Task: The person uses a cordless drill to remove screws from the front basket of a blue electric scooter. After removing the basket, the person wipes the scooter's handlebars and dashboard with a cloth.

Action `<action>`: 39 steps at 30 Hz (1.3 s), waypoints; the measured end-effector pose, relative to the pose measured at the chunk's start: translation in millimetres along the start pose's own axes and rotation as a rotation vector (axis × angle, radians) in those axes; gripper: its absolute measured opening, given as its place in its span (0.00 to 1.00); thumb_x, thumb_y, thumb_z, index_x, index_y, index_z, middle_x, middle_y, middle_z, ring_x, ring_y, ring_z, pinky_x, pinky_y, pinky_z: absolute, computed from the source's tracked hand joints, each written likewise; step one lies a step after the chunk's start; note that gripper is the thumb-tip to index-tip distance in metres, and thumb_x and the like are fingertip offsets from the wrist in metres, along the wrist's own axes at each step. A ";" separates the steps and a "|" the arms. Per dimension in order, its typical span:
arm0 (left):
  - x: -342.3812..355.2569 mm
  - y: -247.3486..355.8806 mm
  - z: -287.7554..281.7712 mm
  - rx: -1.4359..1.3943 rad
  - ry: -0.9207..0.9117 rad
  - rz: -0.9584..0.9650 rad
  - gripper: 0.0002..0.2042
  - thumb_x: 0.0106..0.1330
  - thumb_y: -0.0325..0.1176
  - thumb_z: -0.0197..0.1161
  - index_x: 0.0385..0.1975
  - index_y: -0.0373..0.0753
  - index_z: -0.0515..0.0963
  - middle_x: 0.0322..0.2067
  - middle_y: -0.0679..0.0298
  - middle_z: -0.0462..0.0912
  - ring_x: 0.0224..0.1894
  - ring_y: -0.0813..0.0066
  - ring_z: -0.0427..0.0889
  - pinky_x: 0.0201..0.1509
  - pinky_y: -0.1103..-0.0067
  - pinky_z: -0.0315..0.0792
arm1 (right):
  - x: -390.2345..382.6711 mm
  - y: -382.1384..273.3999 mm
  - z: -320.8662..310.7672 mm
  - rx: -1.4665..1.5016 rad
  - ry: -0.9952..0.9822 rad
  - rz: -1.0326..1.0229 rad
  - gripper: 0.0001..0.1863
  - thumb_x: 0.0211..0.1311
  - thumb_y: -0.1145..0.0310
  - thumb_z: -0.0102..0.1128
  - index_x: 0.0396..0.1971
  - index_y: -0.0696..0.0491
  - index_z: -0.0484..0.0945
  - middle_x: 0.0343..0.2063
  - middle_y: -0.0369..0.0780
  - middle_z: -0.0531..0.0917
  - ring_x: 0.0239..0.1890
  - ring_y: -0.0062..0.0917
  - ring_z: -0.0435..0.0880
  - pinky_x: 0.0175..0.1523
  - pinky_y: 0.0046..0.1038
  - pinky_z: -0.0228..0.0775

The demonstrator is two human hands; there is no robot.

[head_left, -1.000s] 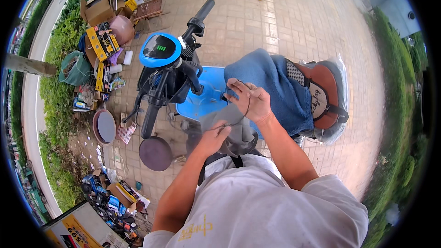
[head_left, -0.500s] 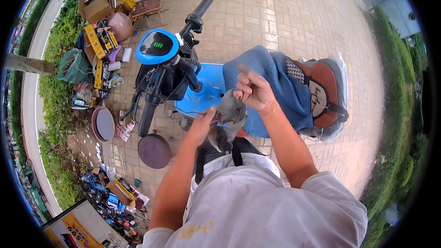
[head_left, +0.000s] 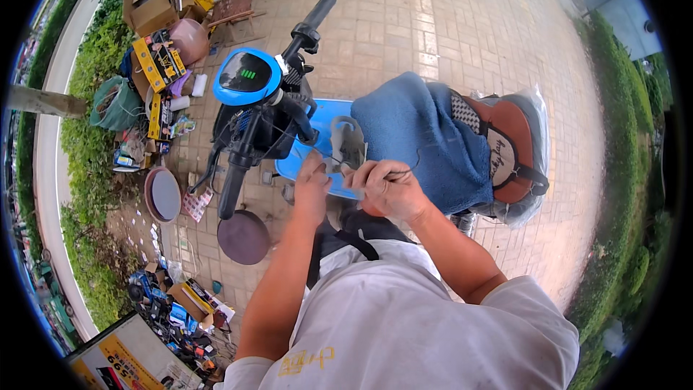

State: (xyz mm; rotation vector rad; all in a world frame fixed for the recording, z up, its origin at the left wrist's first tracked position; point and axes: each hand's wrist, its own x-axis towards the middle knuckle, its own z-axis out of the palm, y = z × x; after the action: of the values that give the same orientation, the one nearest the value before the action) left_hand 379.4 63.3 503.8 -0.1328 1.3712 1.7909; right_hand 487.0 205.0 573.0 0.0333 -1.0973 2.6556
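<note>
Both my hands are in front of my body, above the blue footboard point(head_left: 333, 110) of an electric scooter. A limp grey piece point(head_left: 349, 143), like a crumpled glove or cloth, rises between them. My right hand point(head_left: 390, 189) is closed, its fingers pinching the lower edge of the grey piece. From those fingers a thin dark cord point(head_left: 413, 166) curves up. To the left, my left hand point(head_left: 312, 186) is closed too, slightly blurred, with its fingertips near the grey piece. What lies inside its grip is hidden.
The scooter's handlebar point(head_left: 238, 166) and blue-rimmed display point(head_left: 247, 76) stand to the left. A blue towel point(head_left: 426, 144) covers the seat, with a brown backrest point(head_left: 514, 144) behind. Two round stools point(head_left: 243, 237), cartons point(head_left: 153, 11) and scattered parts lie on the left.
My right hand has come down and turned over, its raised finger now curled in. The grey piece now stands upright between my hands, and a thin cord shows. My left hand has shifted slightly.
</note>
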 end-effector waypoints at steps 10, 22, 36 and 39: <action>2.2 -54.7 -9.3 -0.035 -0.263 0.048 0.16 0.72 0.37 0.47 0.52 0.32 0.69 0.54 0.56 0.71 0.58 0.65 0.70 0.61 0.70 0.64 | -7.9 59.3 27.8 -1.093 -0.208 -0.206 0.17 0.54 0.85 0.53 0.44 0.55 0.77 0.49 0.47 0.75 0.50 0.46 0.74 0.60 0.45 0.60; 51.6 -9.4 -51.4 0.207 -0.204 0.077 0.21 0.73 0.44 0.45 0.51 0.29 0.68 0.50 0.51 0.76 0.53 0.63 0.76 0.57 0.72 0.69 | 100.3 49.0 -110.5 -0.745 0.198 0.470 0.15 0.67 0.65 0.50 0.46 0.60 0.72 0.34 0.39 0.80 0.30 0.18 0.77 0.36 0.22 0.72; 125.5 0.6 -51.4 -0.376 -0.026 -0.143 0.15 0.72 0.42 0.41 0.36 0.34 0.67 0.47 0.41 0.75 0.52 0.50 0.76 0.56 0.64 0.70 | 181.7 101.0 -147.8 -0.850 0.744 0.599 0.13 0.65 0.66 0.53 0.41 0.60 0.75 0.27 0.38 0.77 0.23 0.20 0.75 0.26 0.26 0.71; 134.3 18.6 -52.9 -0.374 -0.004 -0.175 0.17 0.74 0.43 0.36 0.32 0.37 0.66 0.49 0.41 0.74 0.53 0.50 0.75 0.57 0.63 0.71 | 192.6 101.4 -148.0 -0.659 0.487 0.471 0.10 0.63 0.70 0.52 0.39 0.60 0.76 0.23 0.36 0.77 0.21 0.18 0.73 0.25 0.23 0.68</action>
State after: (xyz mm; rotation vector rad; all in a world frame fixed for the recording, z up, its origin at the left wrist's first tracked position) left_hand 261.6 93.0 423.7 -0.4346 0.9756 1.8778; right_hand 287.5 284.7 421.0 -1.0431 -1.8775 2.2834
